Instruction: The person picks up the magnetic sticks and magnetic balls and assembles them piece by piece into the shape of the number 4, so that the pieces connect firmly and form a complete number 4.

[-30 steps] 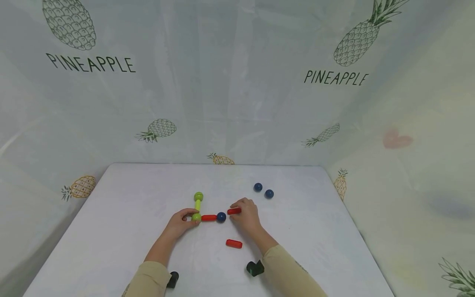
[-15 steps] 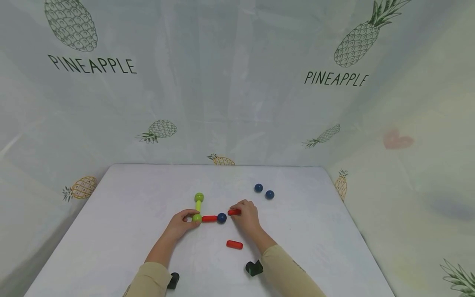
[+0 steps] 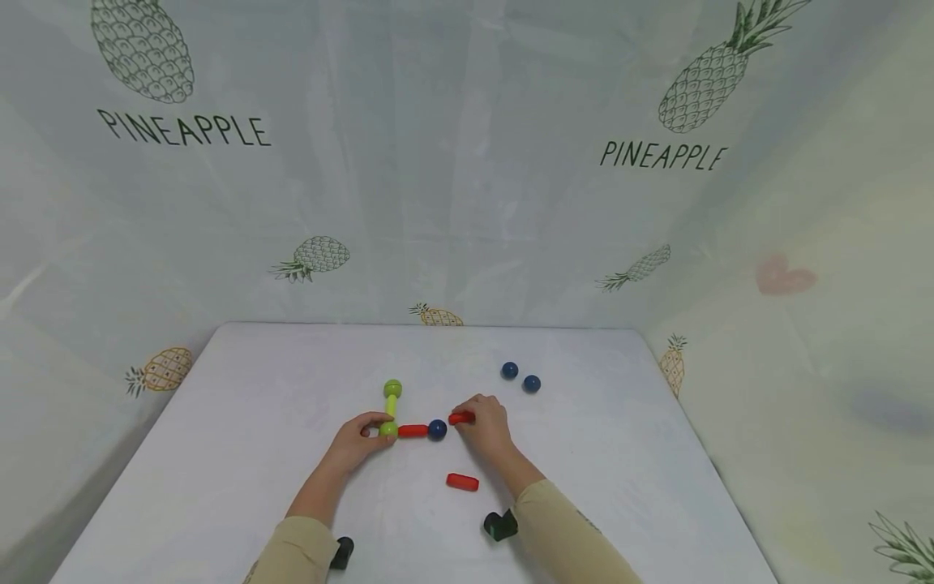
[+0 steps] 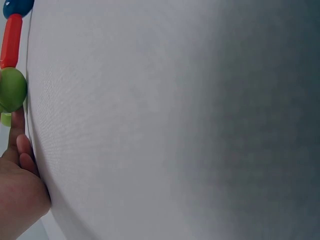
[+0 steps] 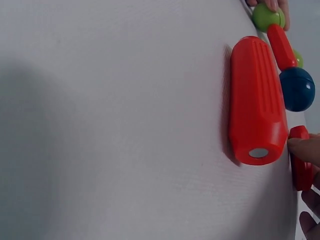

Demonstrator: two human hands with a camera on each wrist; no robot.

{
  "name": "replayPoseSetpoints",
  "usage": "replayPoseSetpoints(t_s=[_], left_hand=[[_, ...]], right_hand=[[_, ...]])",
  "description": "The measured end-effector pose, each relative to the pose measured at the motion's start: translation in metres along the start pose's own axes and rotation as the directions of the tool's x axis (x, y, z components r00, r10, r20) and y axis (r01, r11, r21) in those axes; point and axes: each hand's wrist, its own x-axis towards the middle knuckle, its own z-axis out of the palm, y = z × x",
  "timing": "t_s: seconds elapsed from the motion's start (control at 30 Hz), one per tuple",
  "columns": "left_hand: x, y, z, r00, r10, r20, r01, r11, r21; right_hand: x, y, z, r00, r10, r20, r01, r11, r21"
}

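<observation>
My left hand pinches a green ball between thumb and fingers. From that ball a yellow-green magnetic rod runs back to a second green ball. A red magnetic rod joins it on the right to a blue ball. Just right of the blue ball, a small gap apart, my right hand holds another red rod in its fingertips. A loose red rod with a silvery end disc lies nearer the front, below the right hand.
Two more blue balls, a left one and a right one, lie farther back on the white table. Dark devices, one by the left sleeve and one by the right, sit at the forearms. A pineapple-print cloth hangs behind.
</observation>
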Motion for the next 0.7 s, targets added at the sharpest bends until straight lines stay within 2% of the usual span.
replayPoseSetpoints(t_s=[0.13,0.37,0.53,0.7], left_hand=[[-0.001,0.001,0.0,1.0,-0.006,-0.007,0.006,1.0,0.001],[0.002,-0.002,0.001,1.0,-0.007,-0.008,0.007,1.0,-0.004],[0.002,-0.003,0.0,1.0,0.002,-0.001,-0.002,1.0,0.002],[0.002,-0.003,0.0,1.0,-0.004,0.009,0.004,1.0,-0.002]], right_hand=[[0.002,-0.001,-0.001,1.0,-0.013,0.003,0.013,1.0,0.001],[0.007,-0.005,-0.002,1.0,0.01,0.003,-0.011,0.997,0.072],[0.01,-0.011,-0.005,1.0,-0.018,0.012,0.017,0.998,0.068],[0.015,-0.017,-0.006,0.999,0.0,0.033,-0.003,0.996,0.084]])
